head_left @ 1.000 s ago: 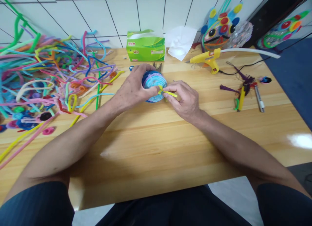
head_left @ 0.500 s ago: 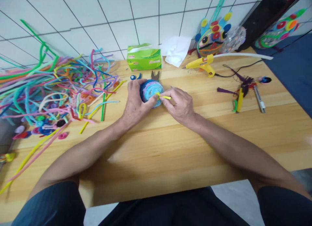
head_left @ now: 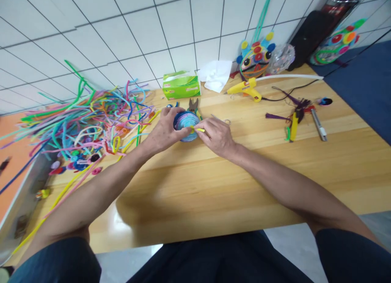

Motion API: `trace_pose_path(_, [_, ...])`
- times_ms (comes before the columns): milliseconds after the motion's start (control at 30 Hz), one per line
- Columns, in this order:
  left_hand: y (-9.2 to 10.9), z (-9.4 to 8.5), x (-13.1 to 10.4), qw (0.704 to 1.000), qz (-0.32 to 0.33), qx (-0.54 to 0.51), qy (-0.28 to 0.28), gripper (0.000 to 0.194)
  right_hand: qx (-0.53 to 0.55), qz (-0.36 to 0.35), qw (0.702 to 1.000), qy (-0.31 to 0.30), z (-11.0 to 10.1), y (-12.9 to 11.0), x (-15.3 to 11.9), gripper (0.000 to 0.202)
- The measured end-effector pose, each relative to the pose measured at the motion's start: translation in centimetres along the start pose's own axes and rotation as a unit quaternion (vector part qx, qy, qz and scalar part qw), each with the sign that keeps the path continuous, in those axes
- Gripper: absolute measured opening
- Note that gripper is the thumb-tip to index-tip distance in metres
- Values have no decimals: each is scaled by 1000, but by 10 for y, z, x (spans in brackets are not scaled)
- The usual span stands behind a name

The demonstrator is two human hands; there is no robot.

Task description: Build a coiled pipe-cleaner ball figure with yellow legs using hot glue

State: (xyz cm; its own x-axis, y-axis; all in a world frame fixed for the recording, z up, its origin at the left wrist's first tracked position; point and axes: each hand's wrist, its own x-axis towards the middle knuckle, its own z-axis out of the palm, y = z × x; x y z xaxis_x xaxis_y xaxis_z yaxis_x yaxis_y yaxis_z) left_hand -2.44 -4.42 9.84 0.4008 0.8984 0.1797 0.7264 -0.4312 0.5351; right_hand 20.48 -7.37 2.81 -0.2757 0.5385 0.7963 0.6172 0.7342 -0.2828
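Note:
Between my hands, on the wooden table, sits a round coiled piece in dark blue, lilac and light blue, apparently of pipe cleaners. My left hand wraps its left side, thumb laid across the front near the centre. A short yellow pipe cleaner is pinched in the fingers of my right hand, its inner end touching the coil beside my left thumb. Just behind the coil lie pliers, partly covered by it. My fingers hide part of the coil's edge.
A heap of coloured pipe cleaners spreads over the left side. Along the wall stand a green tissue box, white paper and a colourful animal-like head. A yellow glue gun, purple tassels and a utility knife lie to the right.
The camera view has shifted, showing more of the left side and the pliers. Both hands keep their hold; the yellow pipe cleaner stays against the coil with little visible change.

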Motion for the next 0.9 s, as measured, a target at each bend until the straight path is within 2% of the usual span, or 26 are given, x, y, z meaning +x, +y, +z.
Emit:
trace_pose_path(267, [11,-16,6,996,-19,-28,-86,68,5,-8,999,-40,-2,-2,2,22])
trace_pose_path(433, [10,-24,4,995,4,-2,-98,75,18,0,998,-53,0,-1,2,23])
trace_pose_path(533, [9,-22,3,995,7,-9,-95,74,31,9,998,-61,0,0,2,23])
trace_pose_path(600, [8,-17,1,997,5,-19,-72,72,36,13,997,-62,-1,1,2,21])
trace_pose_path(800, [-4,10,-8,996,-5,-53,67,66,42,-13,999,-17,-7,5,6,17])
trace_pose_path(900, [-9,22,-13,993,6,-59,101,62,28,-25,999,-12,-9,5,7,16])
